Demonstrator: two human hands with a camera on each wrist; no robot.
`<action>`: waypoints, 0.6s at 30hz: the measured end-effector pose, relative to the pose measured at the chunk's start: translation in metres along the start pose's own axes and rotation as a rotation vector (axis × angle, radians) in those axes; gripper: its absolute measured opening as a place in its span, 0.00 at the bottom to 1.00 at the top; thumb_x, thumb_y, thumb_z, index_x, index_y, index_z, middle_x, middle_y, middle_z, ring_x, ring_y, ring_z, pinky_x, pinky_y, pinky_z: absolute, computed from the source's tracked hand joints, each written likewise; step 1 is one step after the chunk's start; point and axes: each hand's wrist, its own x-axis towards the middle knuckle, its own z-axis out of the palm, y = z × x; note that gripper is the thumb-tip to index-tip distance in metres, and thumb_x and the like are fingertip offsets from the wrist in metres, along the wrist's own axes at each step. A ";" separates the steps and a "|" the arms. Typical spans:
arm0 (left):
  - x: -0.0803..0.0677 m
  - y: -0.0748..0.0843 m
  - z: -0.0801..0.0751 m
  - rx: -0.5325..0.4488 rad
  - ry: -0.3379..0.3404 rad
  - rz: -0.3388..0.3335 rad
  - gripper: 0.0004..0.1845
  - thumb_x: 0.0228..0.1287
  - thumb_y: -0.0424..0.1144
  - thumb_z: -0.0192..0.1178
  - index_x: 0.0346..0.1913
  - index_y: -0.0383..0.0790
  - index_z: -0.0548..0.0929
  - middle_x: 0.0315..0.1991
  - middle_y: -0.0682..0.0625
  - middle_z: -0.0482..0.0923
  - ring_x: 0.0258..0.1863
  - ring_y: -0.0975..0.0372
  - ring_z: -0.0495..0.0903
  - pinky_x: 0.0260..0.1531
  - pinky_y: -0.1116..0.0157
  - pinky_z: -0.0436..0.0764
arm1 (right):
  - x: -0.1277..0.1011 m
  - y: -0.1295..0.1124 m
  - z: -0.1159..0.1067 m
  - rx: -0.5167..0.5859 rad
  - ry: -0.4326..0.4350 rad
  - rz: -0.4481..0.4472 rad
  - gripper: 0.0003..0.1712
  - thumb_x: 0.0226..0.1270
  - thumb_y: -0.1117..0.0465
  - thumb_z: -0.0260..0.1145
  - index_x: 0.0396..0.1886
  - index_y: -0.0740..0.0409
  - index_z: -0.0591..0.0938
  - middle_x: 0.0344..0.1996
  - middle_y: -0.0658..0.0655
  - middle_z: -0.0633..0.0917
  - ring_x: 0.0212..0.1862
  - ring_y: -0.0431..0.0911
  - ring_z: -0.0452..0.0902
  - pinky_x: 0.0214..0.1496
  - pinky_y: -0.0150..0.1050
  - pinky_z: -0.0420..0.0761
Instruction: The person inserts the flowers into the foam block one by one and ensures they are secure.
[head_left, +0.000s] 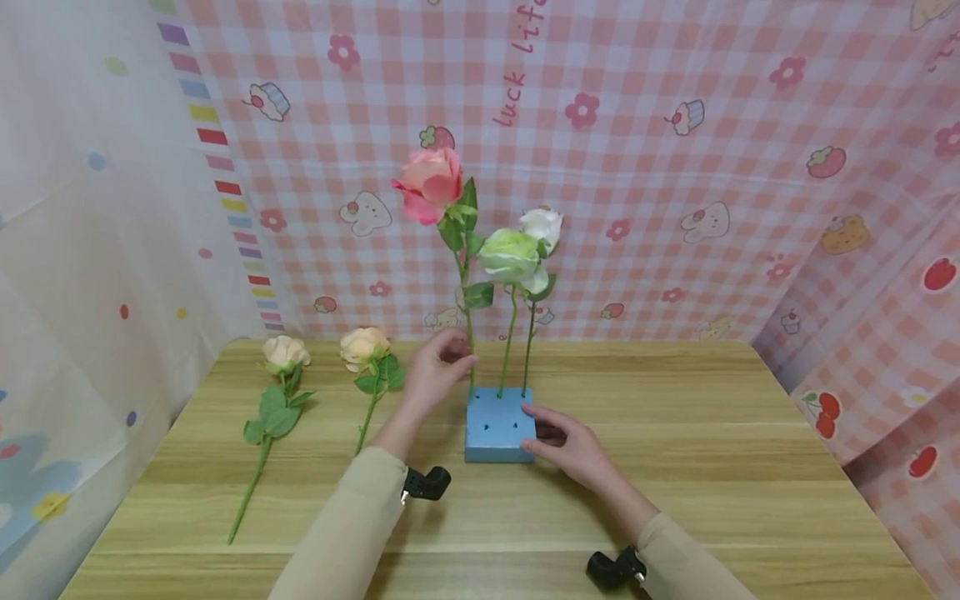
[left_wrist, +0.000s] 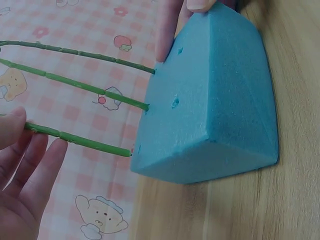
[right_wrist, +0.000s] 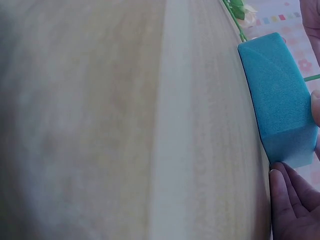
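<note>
My left hand (head_left: 437,368) pinches the green stem (left_wrist: 95,145) of a pink rose (head_left: 430,185) between thumb and fingers. The lower end of that stem is right at the back left corner of a blue foam block (head_left: 498,433), beside a small hole. A pale green rose (head_left: 510,257) and a white rose (head_left: 544,227) stand upright in the block's back row of holes. On the block's right side, my right hand (head_left: 573,446) grips it, fingers at the top and thumb near the front corner. More holes show in the top face.
Two peach roses, one at far left (head_left: 285,354) and one nearer the block (head_left: 364,347), lie on the wooden table (head_left: 675,467). The left forearm covers part of the nearer one's stem. Behind the table hangs a pink checked cloth (head_left: 637,167).
</note>
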 end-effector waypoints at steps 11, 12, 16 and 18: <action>0.000 0.002 0.010 0.103 0.023 0.082 0.13 0.53 0.27 0.65 0.43 0.35 0.79 0.33 0.46 0.79 0.32 0.57 0.78 0.27 0.68 0.81 | 0.000 0.000 -0.001 0.007 -0.003 0.005 0.30 0.59 0.60 0.68 0.62 0.58 0.72 0.51 0.62 0.77 0.51 0.55 0.74 0.53 0.52 0.73; 0.000 0.002 0.010 0.123 0.028 0.100 0.13 0.53 0.28 0.65 0.42 0.36 0.79 0.32 0.47 0.79 0.32 0.57 0.78 0.27 0.69 0.81 | 0.000 0.000 -0.001 0.005 -0.003 0.003 0.30 0.59 0.60 0.68 0.62 0.59 0.72 0.51 0.62 0.77 0.51 0.55 0.74 0.53 0.52 0.73; 0.000 -0.002 0.012 0.159 0.044 0.161 0.12 0.52 0.28 0.66 0.40 0.38 0.79 0.30 0.49 0.79 0.31 0.59 0.78 0.26 0.70 0.80 | -0.001 -0.001 -0.001 -0.006 -0.006 -0.002 0.30 0.59 0.60 0.68 0.62 0.59 0.72 0.52 0.62 0.77 0.51 0.56 0.74 0.53 0.53 0.73; 0.000 -0.003 0.013 0.164 0.045 0.167 0.12 0.52 0.29 0.66 0.40 0.40 0.79 0.30 0.49 0.79 0.31 0.59 0.78 0.27 0.70 0.80 | -0.001 -0.002 -0.001 -0.007 -0.007 0.001 0.30 0.59 0.60 0.68 0.62 0.59 0.72 0.52 0.62 0.77 0.51 0.56 0.74 0.53 0.53 0.73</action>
